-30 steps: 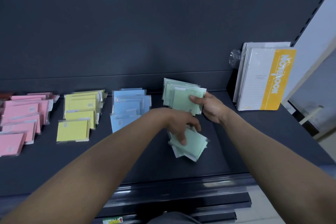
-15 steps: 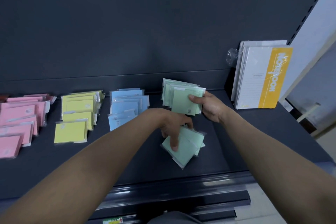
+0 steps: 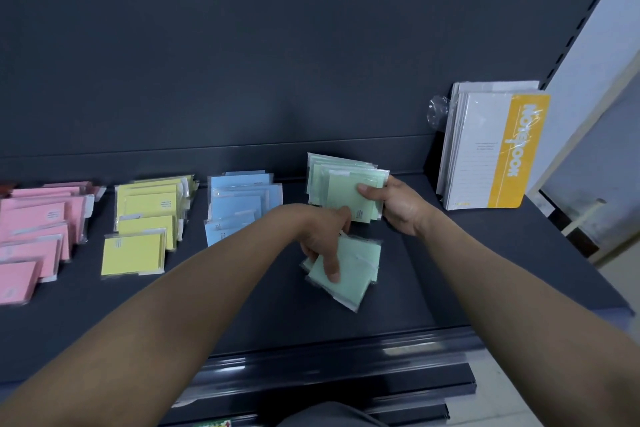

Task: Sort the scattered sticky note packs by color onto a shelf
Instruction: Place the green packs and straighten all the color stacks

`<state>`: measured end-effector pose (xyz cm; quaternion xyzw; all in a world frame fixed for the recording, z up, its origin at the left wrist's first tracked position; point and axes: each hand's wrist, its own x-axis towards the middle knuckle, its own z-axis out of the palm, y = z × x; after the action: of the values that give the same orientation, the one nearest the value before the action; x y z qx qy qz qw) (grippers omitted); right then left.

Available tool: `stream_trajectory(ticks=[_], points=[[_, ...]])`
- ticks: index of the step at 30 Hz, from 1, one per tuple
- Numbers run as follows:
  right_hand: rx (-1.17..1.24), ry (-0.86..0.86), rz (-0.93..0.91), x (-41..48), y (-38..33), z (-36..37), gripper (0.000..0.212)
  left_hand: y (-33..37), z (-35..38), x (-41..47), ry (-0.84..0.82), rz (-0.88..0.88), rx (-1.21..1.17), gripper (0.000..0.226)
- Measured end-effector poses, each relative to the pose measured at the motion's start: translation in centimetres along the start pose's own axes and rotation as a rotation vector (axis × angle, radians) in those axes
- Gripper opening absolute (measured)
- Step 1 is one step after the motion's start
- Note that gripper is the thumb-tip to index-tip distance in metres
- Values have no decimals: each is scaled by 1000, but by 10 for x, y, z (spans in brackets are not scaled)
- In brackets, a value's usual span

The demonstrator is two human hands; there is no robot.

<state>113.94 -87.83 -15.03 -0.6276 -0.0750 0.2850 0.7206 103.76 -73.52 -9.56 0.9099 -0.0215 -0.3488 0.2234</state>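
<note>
A dark grey metal shelf [image 3: 450, 288] with a matching back panel [image 3: 277, 62] carries wrapped sticky notes in colour rows: pink packs [image 3: 31, 229] at the left, then yellow packs [image 3: 145, 218], then blue packs [image 3: 239, 198]. The right hand [image 3: 398, 208] pinches an upright stack of pale green packs [image 3: 343, 184] near the back panel, thumb across the front. The left hand [image 3: 322, 239] lies on loose green packs [image 3: 356, 267] flat near the front edge, one finger pressing the top one; whether its grip closes round them cannot be told. White-and-yellow notebooks [image 3: 491, 152] lean at the far right beside a pale wall [image 3: 588, 62].

Left grip [image 3: 322, 243] and right grip [image 3: 398, 208] on bare forearms [image 3: 173, 305]; grey garment [image 3: 329, 414] below.
</note>
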Motion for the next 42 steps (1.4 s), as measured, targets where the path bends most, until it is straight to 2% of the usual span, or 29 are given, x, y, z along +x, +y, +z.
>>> stream_trajectory(ticks=[4,6,9,11,13,15,18,21,25,29,32,35,39,42], points=[[-14,-29,-5,0,-2,-1,36,-15,2,-3,137,68,-140,73],[-19,-56,-3,0,-2,0,33,-24,3,-1,323,110,-203,73],[-14,-157,15,-3,-4,1,31,-32,6,6,689,130,-329,67],[-23,-257,40,-4,-6,1,53,-32,10,13,829,132,-301,70],[-83,-313,56,-4,-6,1,77,-33,15,20,870,139,-333,84],[-150,-291,41,-2,-5,0,77,-36,15,25,902,129,-395,108],[-189,-238,23,0,-4,2,72,-43,10,29,883,104,-434,137],[-219,-248,26,3,-4,0,72,-49,3,30,741,157,-617,147],[-229,-263,37,3,-9,2,78,-51,0,34,601,162,-804,145],[-194,-144,14,6,-9,24,83,-42,6,41,622,155,-758,142],[-135,15,-7,4,-8,41,61,-38,7,43,643,144,-678,140],[-131,72,-14,3,-6,42,47,-43,6,43,644,145,-641,141],[-127,-4,-6,1,-6,29,40,-52,3,45,634,131,-686,144],[-119,-46,-5,-1,-5,25,56,-57,3,47,621,144,-697,149]])
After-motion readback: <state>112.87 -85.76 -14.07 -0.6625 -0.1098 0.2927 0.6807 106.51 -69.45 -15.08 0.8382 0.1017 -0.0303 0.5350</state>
